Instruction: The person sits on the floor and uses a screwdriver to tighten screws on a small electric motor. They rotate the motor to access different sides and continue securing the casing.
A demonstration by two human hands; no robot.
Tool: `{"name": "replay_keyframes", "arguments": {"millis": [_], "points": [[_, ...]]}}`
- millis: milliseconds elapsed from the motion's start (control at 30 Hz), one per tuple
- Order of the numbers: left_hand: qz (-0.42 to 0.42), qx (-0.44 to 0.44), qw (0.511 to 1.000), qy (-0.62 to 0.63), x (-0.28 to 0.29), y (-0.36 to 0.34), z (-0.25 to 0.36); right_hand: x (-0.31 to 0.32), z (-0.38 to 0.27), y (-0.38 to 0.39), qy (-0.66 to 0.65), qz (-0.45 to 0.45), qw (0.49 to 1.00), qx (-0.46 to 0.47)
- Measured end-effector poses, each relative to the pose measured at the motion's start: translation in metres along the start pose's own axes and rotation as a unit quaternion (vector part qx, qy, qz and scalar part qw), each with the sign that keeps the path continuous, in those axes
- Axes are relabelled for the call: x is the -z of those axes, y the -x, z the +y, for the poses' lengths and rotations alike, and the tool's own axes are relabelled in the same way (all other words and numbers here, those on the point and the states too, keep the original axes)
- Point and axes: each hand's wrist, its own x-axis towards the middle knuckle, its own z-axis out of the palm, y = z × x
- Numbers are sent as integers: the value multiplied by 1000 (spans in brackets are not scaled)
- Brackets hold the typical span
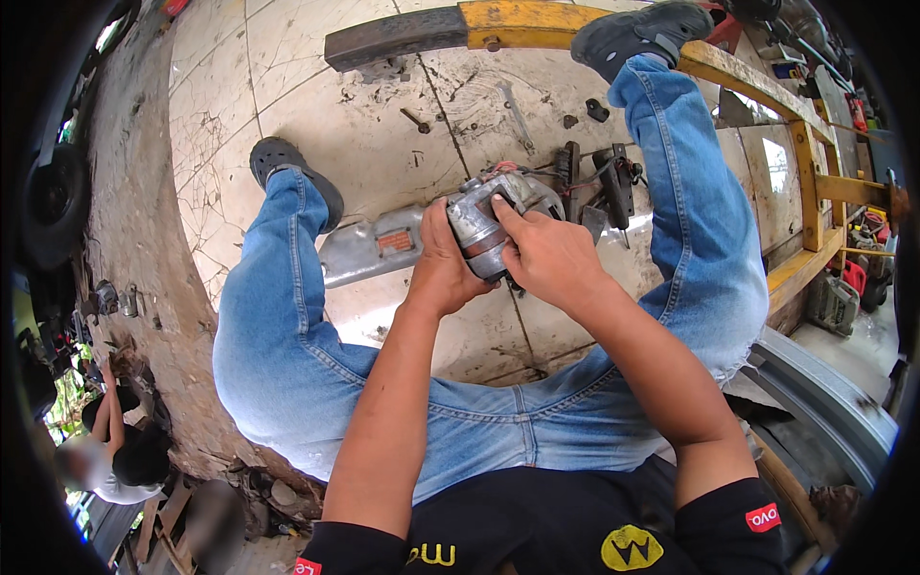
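Observation:
Between my knees I hold a grey cylindrical metal motor [479, 230], which looks like a starter motor with a brownish band round its body. My left hand [441, 270] wraps its left side and underside, the palm bearing its weight. My right hand [556, 257] presses its index finger at a dark opening on top, with the thumb against the side and the other fingers curled. Behind the motor, a long silvery metal housing [369, 247] with an orange label lies on the tiles. Just beyond my right hand are a black brush [567, 165] and a dark block-like part [613, 190].
On the dirty tiled floor [316, 57] lie a wrench [517, 117], a bolt [415, 120] and small dark pieces. A yellow metal frame [522, 23] runs along the far and right sides. Another person [117, 431] is at the lower left; a wheel [59, 206] stands far left.

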Motion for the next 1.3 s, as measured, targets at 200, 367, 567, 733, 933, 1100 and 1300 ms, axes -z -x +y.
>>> {"name": "replay_keyframes", "arguments": {"millis": [200,367,567,733,933,1100,1300], "points": [[-6,12,998,-55,1,-2,4,-13,1,-16,6,68,998,-8],[9,-6,997,-77,1,4,0,-10,-3,4,6,11,1000,-11],[-14,26,998,-59,-2,0,7,-14,-1,-25,14,79,997,-1],[-4,9,998,-66,-3,5,0,-10,-3,5,19,19,1000,-2],[-28,23,998,-42,0,0,4,-18,-11,-15,30,73,997,-15],[15,1,997,-76,-5,7,1,-18,-13,-4,40,57,998,1],[-20,58,996,-62,-3,3,11,-10,0,-1,33,64,997,2]]}}
